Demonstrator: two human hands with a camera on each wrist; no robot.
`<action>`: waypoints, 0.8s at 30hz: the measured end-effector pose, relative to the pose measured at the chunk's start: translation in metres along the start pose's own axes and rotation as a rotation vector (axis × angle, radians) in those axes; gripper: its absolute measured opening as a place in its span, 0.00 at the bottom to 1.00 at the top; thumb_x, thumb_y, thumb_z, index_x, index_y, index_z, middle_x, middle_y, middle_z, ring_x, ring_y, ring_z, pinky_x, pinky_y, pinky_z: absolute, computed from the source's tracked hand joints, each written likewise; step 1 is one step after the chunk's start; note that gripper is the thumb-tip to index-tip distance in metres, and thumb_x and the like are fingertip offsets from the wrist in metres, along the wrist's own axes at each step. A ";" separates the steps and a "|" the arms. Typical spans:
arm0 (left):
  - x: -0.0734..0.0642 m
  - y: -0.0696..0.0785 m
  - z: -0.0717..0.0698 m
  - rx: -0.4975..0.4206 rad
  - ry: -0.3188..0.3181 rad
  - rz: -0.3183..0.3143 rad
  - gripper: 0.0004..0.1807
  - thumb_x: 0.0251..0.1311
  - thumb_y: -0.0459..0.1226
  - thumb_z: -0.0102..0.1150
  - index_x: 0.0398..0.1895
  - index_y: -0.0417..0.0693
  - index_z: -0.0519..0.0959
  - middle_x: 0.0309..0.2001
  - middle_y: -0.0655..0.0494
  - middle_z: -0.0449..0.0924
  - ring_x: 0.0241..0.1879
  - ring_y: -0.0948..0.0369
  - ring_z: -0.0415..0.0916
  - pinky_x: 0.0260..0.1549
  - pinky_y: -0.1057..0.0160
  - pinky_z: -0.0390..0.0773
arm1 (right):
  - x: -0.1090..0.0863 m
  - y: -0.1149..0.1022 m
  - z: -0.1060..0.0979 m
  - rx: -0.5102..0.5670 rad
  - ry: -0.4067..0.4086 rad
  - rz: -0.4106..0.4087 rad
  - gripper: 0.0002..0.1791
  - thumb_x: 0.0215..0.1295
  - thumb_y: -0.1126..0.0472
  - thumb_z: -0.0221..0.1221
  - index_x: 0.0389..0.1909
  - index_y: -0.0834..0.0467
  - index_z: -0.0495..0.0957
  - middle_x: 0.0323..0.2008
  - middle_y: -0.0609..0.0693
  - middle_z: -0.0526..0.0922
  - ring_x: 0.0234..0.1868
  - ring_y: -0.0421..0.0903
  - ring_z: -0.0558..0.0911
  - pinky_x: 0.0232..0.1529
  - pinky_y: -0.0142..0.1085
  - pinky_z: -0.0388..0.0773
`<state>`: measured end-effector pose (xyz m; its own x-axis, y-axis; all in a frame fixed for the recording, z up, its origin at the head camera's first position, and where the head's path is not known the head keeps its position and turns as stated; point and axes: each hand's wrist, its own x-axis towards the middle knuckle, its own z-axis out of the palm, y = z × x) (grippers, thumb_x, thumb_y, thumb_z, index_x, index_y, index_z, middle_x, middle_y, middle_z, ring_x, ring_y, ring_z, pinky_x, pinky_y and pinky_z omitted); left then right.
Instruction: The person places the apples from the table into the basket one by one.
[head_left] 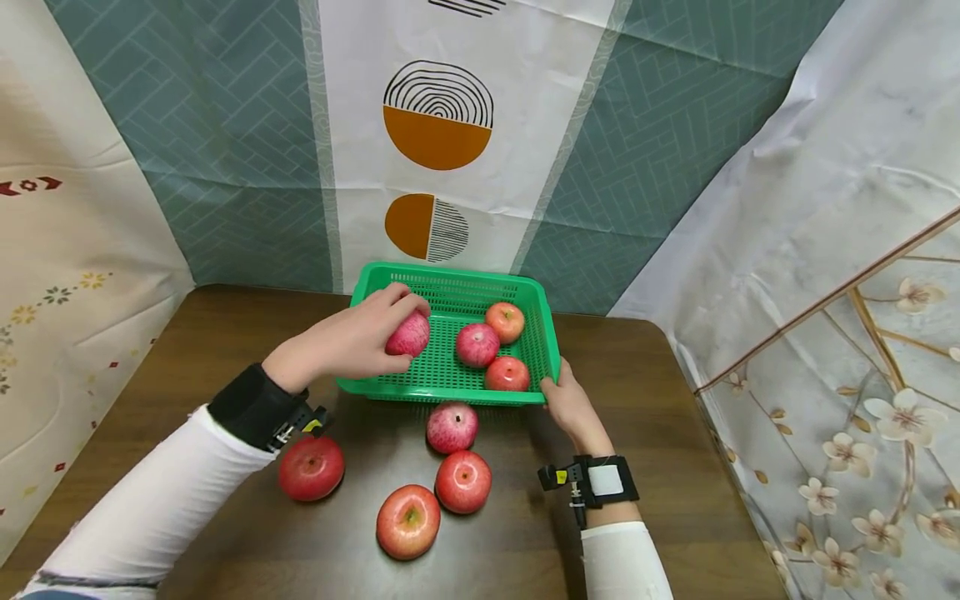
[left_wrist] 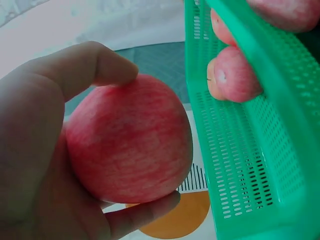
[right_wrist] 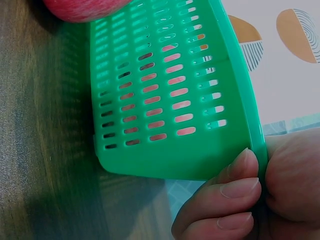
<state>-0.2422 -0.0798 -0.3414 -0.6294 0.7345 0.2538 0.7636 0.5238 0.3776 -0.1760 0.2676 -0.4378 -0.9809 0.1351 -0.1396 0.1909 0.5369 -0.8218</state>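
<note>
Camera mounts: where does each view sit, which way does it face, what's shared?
Head: on the head, looking forward and down at the table and green basket; left hand, right hand and sleeves show.
Left wrist: on that wrist, looking at the held apple, basket at frame right; left hand shows.
Right wrist: on that wrist, looking at the basket's slotted wall; right hand shows, gripping the rim.
Shared: both wrist views catch the basket and printed cloth.

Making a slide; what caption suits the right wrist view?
Fingers grip a green basket near its corner, an apple beside it.
</note>
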 end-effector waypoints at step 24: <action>0.095 -0.016 0.027 0.090 -0.306 -0.150 0.31 0.54 0.40 0.67 0.62 0.51 0.67 0.55 0.46 0.61 0.54 0.49 0.61 0.51 0.48 0.71 | 0.001 0.002 -0.002 -0.009 -0.005 0.024 0.32 0.74 0.60 0.43 0.75 0.60 0.47 0.49 0.61 0.74 0.37 0.53 0.74 0.35 0.38 0.70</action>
<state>-0.3104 -0.0063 -0.3470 -0.6736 0.7345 -0.0824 0.6839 0.6617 0.3073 -0.1765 0.2703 -0.4384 -0.9763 0.1438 -0.1616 0.2143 0.5411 -0.8132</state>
